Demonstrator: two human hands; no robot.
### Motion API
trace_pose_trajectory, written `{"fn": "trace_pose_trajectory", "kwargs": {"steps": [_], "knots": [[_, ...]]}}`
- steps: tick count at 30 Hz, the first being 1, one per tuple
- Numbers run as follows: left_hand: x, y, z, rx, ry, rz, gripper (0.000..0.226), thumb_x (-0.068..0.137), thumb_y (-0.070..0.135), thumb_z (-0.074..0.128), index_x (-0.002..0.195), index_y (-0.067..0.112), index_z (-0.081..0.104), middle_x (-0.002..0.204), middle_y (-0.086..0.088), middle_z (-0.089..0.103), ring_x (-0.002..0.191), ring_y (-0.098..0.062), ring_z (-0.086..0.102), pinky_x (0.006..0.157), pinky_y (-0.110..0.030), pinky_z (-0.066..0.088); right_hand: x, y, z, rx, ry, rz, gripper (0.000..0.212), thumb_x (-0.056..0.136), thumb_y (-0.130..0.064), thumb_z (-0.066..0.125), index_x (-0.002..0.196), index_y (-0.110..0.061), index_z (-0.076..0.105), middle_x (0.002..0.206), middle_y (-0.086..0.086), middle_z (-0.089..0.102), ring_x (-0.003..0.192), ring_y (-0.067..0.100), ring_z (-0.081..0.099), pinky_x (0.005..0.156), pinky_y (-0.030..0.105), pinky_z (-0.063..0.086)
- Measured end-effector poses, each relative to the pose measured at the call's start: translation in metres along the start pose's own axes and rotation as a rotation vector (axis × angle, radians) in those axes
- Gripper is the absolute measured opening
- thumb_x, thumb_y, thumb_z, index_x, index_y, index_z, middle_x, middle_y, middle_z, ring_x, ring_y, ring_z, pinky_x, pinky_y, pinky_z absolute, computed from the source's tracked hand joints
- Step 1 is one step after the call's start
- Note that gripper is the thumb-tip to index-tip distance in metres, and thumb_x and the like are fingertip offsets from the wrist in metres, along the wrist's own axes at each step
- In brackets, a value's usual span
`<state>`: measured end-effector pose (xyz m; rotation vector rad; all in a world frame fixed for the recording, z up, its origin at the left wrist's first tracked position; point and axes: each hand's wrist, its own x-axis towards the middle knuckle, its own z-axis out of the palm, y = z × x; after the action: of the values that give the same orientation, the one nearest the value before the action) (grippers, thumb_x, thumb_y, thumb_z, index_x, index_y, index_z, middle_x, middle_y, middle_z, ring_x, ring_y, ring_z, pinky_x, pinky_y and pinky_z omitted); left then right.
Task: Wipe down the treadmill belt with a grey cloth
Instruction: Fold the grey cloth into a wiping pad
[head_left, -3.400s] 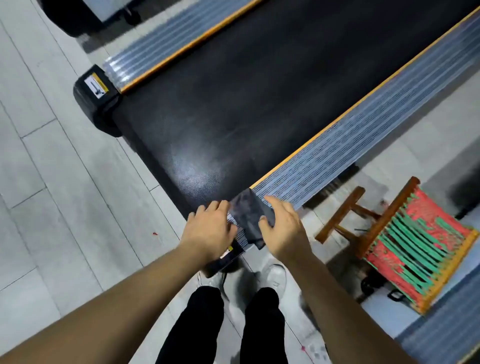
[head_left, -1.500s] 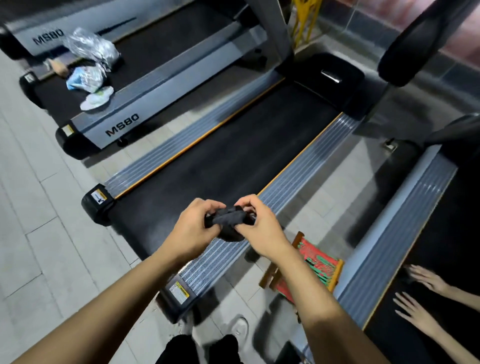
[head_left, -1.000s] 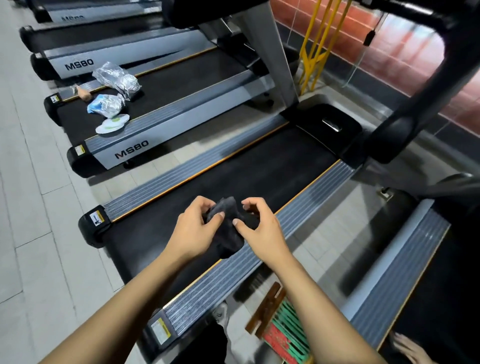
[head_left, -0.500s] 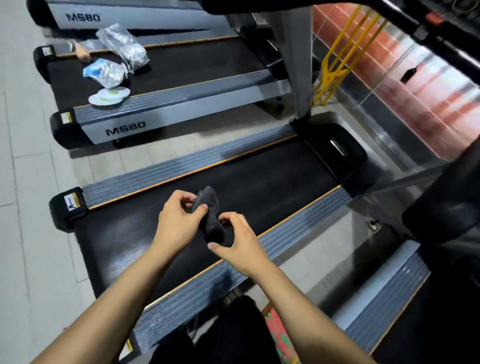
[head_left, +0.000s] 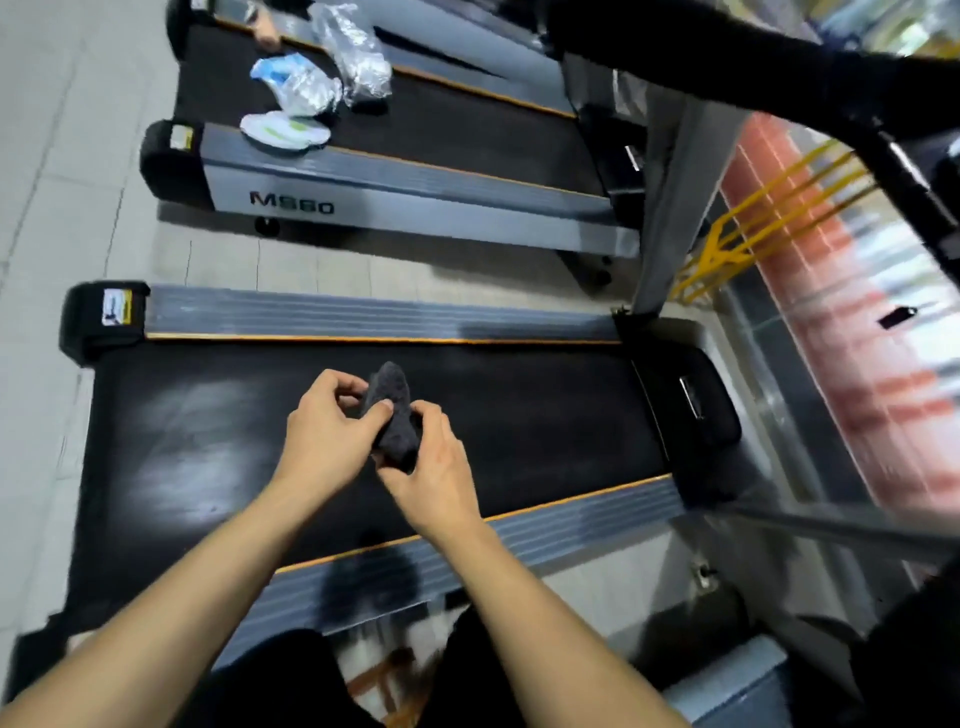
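The black treadmill belt (head_left: 519, 415) runs left to right across the middle of the view, between two grey ribbed side rails with orange edges. A small dark grey cloth (head_left: 395, 415), bunched and folded, is held in the air above the belt. My left hand (head_left: 327, 436) pinches its upper part between thumb and fingers. My right hand (head_left: 436, 467) grips its lower end from below. The cloth does not touch the belt.
A second treadmill (head_left: 415, 202) stands beyond, with plastic bags (head_left: 322, 73) and a white plate (head_left: 285, 132) on its belt. The black motor cover (head_left: 691, 410) and a grey upright post (head_left: 675, 208) are at the right. My dark-trousered legs are at the bottom.
The view has swung left and forward over the belt. Both hands stayed together on the cloth, shifting their grip and refolding it, with the cloth now standing more upright.
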<state>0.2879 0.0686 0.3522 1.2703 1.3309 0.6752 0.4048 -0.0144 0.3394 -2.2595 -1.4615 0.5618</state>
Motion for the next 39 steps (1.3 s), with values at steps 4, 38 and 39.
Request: {"fn": "trace_pose_trajectory", "kwargs": {"steps": [4, 38, 39], "knots": [[0.026, -0.036, 0.037, -0.014, 0.055, -0.060, 0.023, 0.085, 0.026, 0.077, 0.100, 0.020, 0.060, 0.093, 0.008, 0.064, 0.094, -0.016, 0.064, 0.086, -0.034, 0.050, 0.034, 0.045, 0.024, 0.035, -0.074, -0.023, 0.051, 0.081, -0.016, 0.061, 0.126, -0.030, 0.041, 0.119, -0.001, 0.061, 0.104, 0.026, 0.059, 0.085, 0.040, 0.049], [0.214, -0.319, 0.685, 0.313, -0.504, 0.042, 0.035, 0.088, 0.061, 0.037, 0.096, 0.045, 0.067, 0.088, 0.021, 0.073, 0.097, -0.013, 0.069, 0.096, -0.046, 0.053, 0.155, 0.758, 0.089, 0.497, 0.216, 0.233, 0.040, 0.085, -0.010, 0.064, 0.117, -0.034, 0.059, 0.104, -0.013, 0.068, 0.097, 0.008, 0.066, 0.082, 0.023, 0.053], [0.217, -0.317, 0.708, 0.307, -0.532, 0.076, 0.036, 0.091, 0.057, 0.036, 0.099, 0.045, 0.068, 0.094, 0.023, 0.073, 0.102, -0.009, 0.068, 0.099, -0.042, 0.051, 0.161, 0.778, 0.080, 0.514, 0.238, 0.249, 0.038, 0.086, -0.009, 0.065, 0.115, -0.034, 0.060, 0.100, -0.013, 0.069, 0.093, 0.006, 0.066, 0.078, 0.019, 0.051]]}}
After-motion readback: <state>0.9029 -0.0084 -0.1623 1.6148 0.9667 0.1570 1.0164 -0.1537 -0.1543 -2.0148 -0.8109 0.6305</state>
